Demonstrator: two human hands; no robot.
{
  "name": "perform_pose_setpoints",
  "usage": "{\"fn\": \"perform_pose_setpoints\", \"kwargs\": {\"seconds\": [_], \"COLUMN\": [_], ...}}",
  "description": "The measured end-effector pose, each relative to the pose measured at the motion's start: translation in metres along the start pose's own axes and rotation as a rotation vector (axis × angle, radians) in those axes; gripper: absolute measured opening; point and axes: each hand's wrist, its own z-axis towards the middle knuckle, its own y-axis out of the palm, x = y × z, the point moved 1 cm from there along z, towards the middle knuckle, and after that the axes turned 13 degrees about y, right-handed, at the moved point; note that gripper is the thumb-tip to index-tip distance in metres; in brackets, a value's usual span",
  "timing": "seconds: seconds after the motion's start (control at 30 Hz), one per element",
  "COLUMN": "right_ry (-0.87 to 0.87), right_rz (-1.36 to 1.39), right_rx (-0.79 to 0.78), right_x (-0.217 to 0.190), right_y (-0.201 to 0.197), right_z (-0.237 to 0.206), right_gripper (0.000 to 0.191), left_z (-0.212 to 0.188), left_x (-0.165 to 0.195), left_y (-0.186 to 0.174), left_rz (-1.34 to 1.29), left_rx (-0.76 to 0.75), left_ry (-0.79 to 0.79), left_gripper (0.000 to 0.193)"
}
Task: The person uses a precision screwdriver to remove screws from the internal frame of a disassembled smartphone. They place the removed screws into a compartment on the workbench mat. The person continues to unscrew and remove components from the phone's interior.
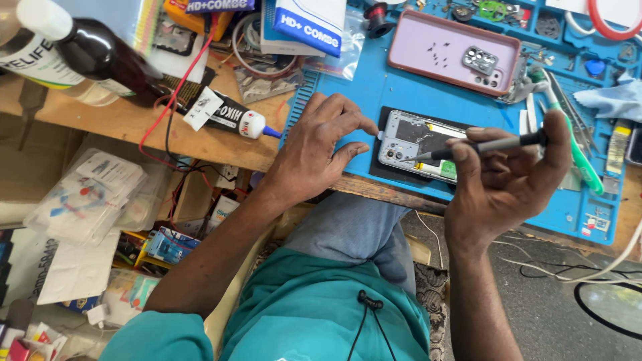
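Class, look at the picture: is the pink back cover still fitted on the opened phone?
No: the pink back cover lies apart, above the opened phone.

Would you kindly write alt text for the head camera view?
A right hand holds a screwdriver to an opened phone that the left hand steadies on a blue repair mat. A pink back cover lies beyond.

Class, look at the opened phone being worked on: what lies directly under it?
A black pad lies under the opened phone, itself on the blue mat. The pad's middle is covered.
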Motion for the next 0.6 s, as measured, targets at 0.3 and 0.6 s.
{"fn": "perform_pose_setpoints", "kwargs": {"seconds": [0.3,0.6], "right_ry": [0.085,0.171], "right_rz": [-0.012,-0.019], "right_rx": [-0.012,-0.013], "right_x": [0.003,-0.004], "right_y": [0.003,0.009], "right_z": [0.015,0.017], "right_gripper": [0.073,0.073], "left_z": [-0.001,0.000], "left_x": [0.002,0.002], "left_y": [0.002,0.003], "left_rz": [0.044,0.045], "left_rx": [-0.025,-0.039], "left_ry": [0.048,0.044], "left_gripper": [0.024,0.026]}}
